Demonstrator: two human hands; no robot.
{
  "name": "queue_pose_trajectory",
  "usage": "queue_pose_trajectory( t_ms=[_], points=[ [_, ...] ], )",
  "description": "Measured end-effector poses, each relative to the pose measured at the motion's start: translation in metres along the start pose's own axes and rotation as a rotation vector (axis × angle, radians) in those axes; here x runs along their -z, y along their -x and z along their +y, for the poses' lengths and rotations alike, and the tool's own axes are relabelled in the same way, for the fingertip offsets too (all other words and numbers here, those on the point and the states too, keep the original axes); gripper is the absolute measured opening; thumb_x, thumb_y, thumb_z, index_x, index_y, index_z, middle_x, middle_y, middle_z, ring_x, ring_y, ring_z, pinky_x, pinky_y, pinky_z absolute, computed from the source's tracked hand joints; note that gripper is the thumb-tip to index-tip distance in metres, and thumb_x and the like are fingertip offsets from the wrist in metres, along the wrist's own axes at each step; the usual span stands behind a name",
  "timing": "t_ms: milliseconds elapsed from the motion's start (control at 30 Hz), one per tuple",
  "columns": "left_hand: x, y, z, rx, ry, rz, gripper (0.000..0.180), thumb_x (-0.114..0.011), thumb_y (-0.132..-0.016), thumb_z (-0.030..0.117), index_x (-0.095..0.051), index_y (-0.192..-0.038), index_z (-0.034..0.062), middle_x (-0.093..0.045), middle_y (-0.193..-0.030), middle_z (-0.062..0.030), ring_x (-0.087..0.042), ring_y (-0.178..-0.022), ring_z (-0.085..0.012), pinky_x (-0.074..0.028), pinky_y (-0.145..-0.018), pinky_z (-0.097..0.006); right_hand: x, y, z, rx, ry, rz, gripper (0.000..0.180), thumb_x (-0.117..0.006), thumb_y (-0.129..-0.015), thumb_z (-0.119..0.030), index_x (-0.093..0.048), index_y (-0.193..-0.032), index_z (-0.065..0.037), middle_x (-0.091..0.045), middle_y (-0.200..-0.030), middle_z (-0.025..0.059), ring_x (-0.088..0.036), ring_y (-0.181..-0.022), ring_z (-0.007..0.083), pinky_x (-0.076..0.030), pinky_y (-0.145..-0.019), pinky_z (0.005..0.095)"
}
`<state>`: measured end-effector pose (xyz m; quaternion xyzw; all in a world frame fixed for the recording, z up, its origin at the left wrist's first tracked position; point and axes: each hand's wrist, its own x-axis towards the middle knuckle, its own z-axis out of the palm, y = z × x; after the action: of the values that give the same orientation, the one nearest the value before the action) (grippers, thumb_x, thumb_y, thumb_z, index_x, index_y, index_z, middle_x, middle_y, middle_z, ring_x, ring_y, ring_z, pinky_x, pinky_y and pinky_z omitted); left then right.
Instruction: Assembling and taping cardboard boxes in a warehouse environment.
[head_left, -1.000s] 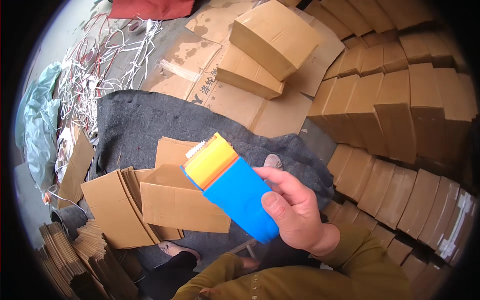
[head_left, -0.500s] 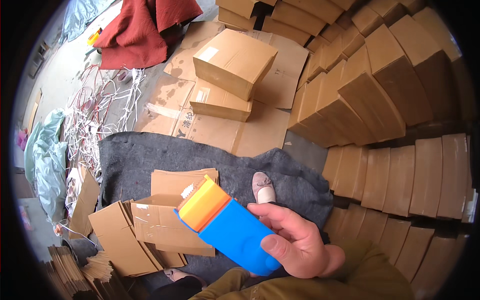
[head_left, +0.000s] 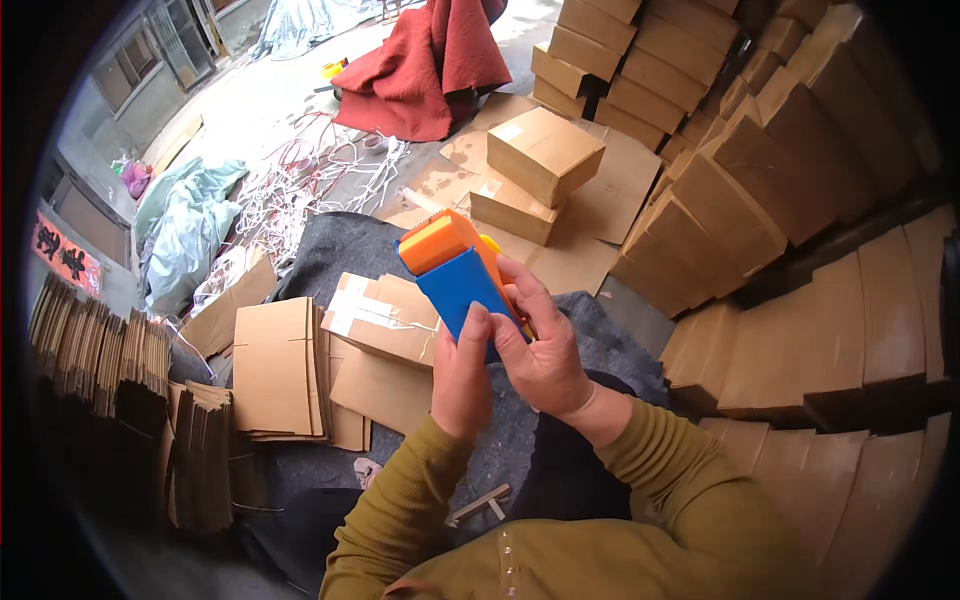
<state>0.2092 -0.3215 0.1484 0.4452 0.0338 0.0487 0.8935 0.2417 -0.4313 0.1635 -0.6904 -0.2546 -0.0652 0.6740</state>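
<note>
A blue and orange tape dispenser [head_left: 452,288] with a toothed edge at its orange end is held up in front of me, tilted to the upper left. My right hand [head_left: 550,355] grips its lower right side, thumb on the blue body. From below, my left hand [head_left: 463,385] closes on the lower blue part; some of its fingers are hidden. Beyond the dispenser, a small carton [head_left: 385,318] carries whitish tape on its top. Flat cardboard pieces [head_left: 277,368] lie beside that carton.
Stacked cartons [head_left: 735,200] wall off the right side. Two cartons [head_left: 548,150] sit on flattened cardboard ahead. Bundled cardboard [head_left: 95,340] stands at the left. Tangled straps [head_left: 315,180] and a red cloth [head_left: 425,75] lie farther off. A dark blanket [head_left: 345,245] covers the floor.
My left hand has come into view and onto the tape dispenser. The dispenser has moved up, turned more upright. The view has shifted, showing more of the left side and both forearms.
</note>
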Motion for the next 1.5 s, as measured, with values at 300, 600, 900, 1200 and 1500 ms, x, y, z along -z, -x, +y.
queue_pose_trajectory(
  t_ms=[300,600,900,1200,1500],
  points=[
    [0.052,0.024,0.081,0.067,-0.233,0.171,0.042,-0.068,-0.093,0.042,-0.061,-0.109,0.004,-0.064,-0.096,-0.0034,-0.062,-0.081,-0.0103,-0.052,-0.073,-0.026,-0.021,-0.031,0.0,-0.184,0.108,-0.263,0.042,-0.054,-0.101,-0.021,-0.051,-0.135,0.004,-0.068,-0.096,0.0118,-0.065,-0.085,0.0156,-0.053,-0.077,0.0283],
    [0.134,-0.045,0.085,0.025,-0.224,0.296,0.05,-0.068,-0.093,0.042,-0.055,-0.123,0.0051,-0.062,-0.111,-0.0028,-0.06,-0.097,-0.0111,-0.049,-0.087,-0.029,0.0,-0.195,0.182,-0.456,0.161,0.021,0.028,-0.056,-0.097,-0.018,-0.065,-0.111,0.004,-0.066,-0.085,0.0065,-0.061,-0.066,0.0113,-0.051,-0.063,0.0248],
    [0.175,-0.194,0.029,0.179,-0.217,0.121,0.082,-0.07,-0.084,0.057,-0.041,-0.136,0.0016,-0.062,-0.115,-0.0104,-0.06,-0.109,-0.0194,-0.048,-0.097,-0.036,0.154,-0.403,0.364,-0.374,1.046,0.12,0.034,-0.055,-0.085,-0.029,-0.073,-0.101,-0.004,-0.071,-0.103,0.0176,-0.067,-0.099,0.0319,-0.051,-0.088,0.0371],
    [0.176,-0.258,0.012,0.549,-0.217,0.236,0.1,-0.081,-0.069,0.062,-0.04,-0.139,0.0037,-0.063,-0.113,-0.0111,-0.062,-0.107,-0.0215,-0.052,-0.091,-0.035,0.442,-0.326,0.49,-0.915,1.186,0.351,0.033,-0.064,-0.085,-0.029,-0.071,-0.098,0.0,-0.071,-0.097,0.0196,-0.068,-0.093,0.0317,-0.05,-0.082,0.041],
    [0.128,-0.348,-0.028,0.4,-0.306,0.458,0.089,-0.078,-0.075,0.058,-0.043,-0.135,0.0018,-0.063,-0.115,-0.0107,-0.061,-0.107,-0.0211,-0.048,-0.094,-0.035,0.478,-0.366,0.596,-0.939,1.439,-0.161,0.059,-0.059,-0.087,-0.022,-0.043,-0.143,-0.008,-0.059,-0.128,0.0217,-0.058,-0.116,0.0376,-0.045,-0.098,0.0481]
  ],
)
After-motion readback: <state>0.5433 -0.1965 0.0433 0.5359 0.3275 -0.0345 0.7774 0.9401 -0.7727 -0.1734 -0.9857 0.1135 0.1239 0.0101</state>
